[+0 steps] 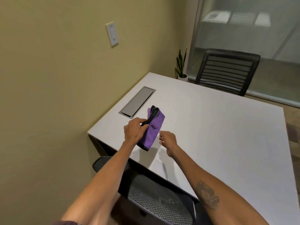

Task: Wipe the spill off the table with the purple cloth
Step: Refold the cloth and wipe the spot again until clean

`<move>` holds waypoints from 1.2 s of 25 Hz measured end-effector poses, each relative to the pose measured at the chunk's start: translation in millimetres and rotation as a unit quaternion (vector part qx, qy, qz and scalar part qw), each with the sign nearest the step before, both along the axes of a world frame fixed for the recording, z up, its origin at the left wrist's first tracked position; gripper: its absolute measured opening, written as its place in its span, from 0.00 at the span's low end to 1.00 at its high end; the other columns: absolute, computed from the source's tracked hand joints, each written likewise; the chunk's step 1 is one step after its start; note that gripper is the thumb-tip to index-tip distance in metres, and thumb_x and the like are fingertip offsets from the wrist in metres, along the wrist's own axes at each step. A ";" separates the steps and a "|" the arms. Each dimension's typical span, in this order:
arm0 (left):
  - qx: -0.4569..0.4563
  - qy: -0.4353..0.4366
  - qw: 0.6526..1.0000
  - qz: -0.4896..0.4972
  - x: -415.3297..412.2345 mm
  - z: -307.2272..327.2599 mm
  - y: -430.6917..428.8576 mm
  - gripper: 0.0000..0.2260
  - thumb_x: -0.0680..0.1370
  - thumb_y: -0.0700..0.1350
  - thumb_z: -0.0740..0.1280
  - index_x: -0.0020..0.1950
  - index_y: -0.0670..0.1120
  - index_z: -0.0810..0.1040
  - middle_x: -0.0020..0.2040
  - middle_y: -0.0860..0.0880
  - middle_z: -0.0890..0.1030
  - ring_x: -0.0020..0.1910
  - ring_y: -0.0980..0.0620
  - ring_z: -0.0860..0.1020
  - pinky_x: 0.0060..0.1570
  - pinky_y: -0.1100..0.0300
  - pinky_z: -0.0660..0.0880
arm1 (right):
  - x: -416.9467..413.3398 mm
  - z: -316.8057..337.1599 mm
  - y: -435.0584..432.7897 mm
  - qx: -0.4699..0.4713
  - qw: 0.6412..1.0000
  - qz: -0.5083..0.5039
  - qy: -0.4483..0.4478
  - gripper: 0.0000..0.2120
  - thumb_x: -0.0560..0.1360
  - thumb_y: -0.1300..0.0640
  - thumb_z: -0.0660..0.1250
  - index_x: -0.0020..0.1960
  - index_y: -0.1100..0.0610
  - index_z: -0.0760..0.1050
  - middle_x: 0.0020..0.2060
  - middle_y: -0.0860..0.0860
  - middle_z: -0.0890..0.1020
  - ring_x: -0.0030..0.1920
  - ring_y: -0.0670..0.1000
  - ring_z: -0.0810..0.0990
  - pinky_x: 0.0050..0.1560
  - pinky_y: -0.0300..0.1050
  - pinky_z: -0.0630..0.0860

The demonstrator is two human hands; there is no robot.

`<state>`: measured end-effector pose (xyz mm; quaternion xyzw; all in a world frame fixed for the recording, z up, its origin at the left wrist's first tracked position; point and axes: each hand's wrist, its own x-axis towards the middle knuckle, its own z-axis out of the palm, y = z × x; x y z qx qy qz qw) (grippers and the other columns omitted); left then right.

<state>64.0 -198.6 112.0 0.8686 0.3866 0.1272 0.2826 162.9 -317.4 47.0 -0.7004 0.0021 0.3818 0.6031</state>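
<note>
While no label or lettering can be read anywhere, the purple cloth [155, 127] gives plenty to call: it is folded, black-edged, and held up off the white table [219, 127] near the near-left corner. The left hand [135, 131] has it, fingers and thumb pinched on the dark folded edge at the top, wrist bent inward, forearm reaching in from low left. The right hand [168, 139] hangs just beside the cloth, apart from it, fingers loosely curled with nothing in them, a tattoo showing on that forearm. Both hands throw shadows on the tabletop below. Any spill is too faint to make out on the surface.

Room to move? Lots: the tabletop runs bare to the right and far edges. A grey cable hatch [138, 102] sits flush in the surface, just beyond the cloth, near the wall-side edge. One mesh chair [159, 202] is tucked under the near edge, another chair [227, 72] stands at the far side, and a small potted plant [181, 67] sits in the corner.
</note>
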 end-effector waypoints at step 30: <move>-0.105 0.116 0.969 0.190 -24.0 -187.4 243.0 0.12 0.82 0.48 0.66 0.61 0.46 0.84 0.58 0.43 0.83 0.60 0.39 0.76 0.57 0.48 0.62 | -37.6 -120.0 235.9 -0.009 0.974 0.086 0.211 0.13 0.76 0.58 0.67 0.59 0.61 0.75 0.51 0.54 0.77 0.43 0.50 0.75 0.39 0.41 0.76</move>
